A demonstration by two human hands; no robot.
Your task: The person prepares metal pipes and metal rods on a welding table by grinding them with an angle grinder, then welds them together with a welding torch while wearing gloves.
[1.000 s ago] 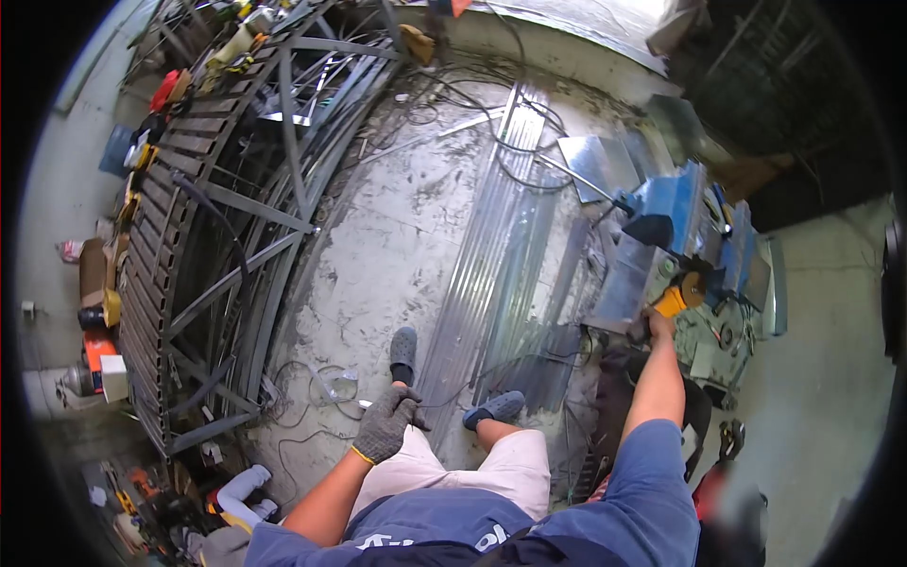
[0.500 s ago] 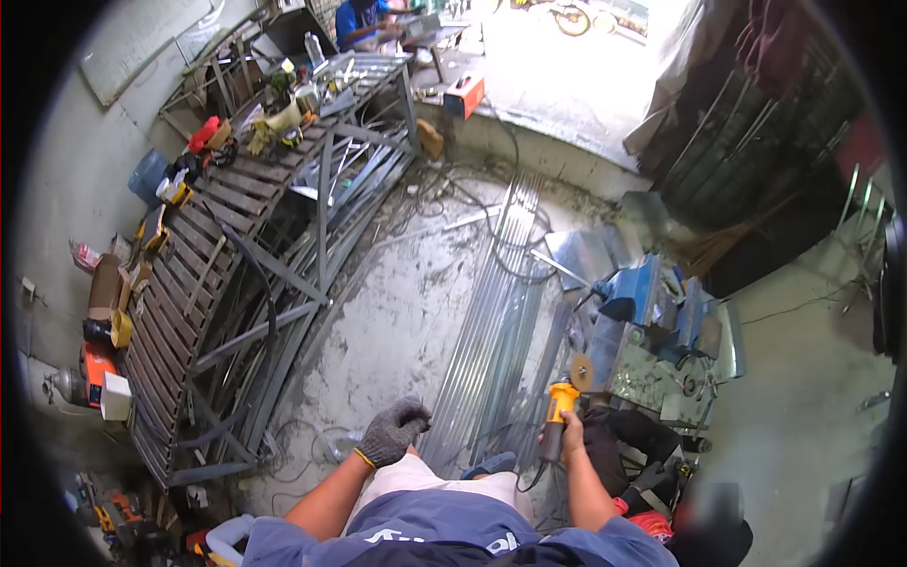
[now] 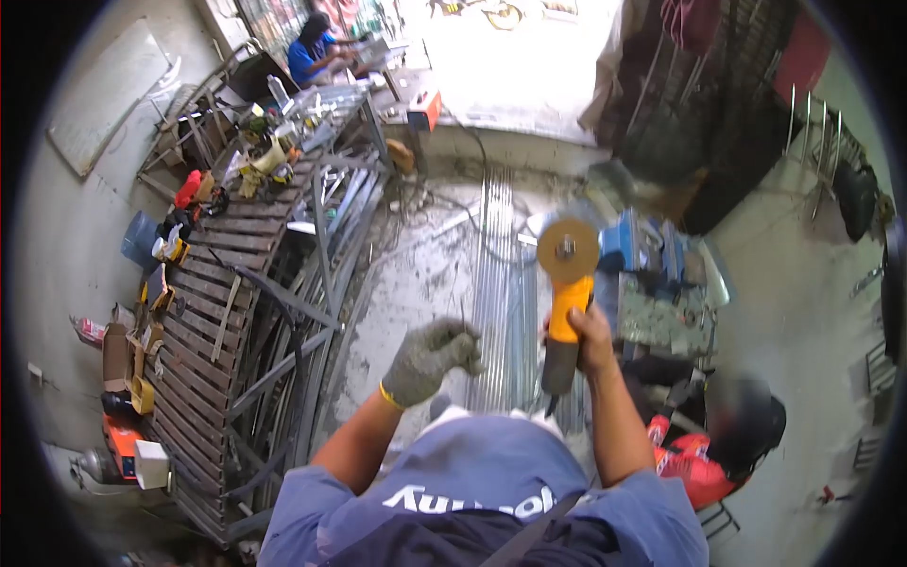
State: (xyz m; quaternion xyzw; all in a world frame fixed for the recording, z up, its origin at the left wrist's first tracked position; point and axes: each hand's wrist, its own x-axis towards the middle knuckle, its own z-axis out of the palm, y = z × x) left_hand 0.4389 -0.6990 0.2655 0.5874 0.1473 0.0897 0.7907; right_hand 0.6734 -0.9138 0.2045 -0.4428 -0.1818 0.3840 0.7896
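A yellow and black angle grinder [image 3: 565, 321] with a round tan disc [image 3: 568, 249] stands upright in my bare right hand [image 3: 593, 338], the disc at the top. My left hand [image 3: 430, 361] wears a grey knit glove with a yellow cuff and is raised left of the grinder. Its fingers are curled together; whether a thin thing is between them cannot be made out. Beyond both hands, long shiny metal channels [image 3: 495, 255] lie on the floor.
A slatted rack [image 3: 203, 326] with tools on top and metal bars beneath stands at left. Blue machinery [image 3: 652, 250] is at right, near a crouching person in red [image 3: 694, 468]. Another person in blue [image 3: 307, 59] sits at the back. An orange box [image 3: 425, 111] rests by the doorway ledge.
The grinder in my right hand has come up and nearer to the camera. My left hand has also risen and moved right. The view has shifted, showing more of the person in red.
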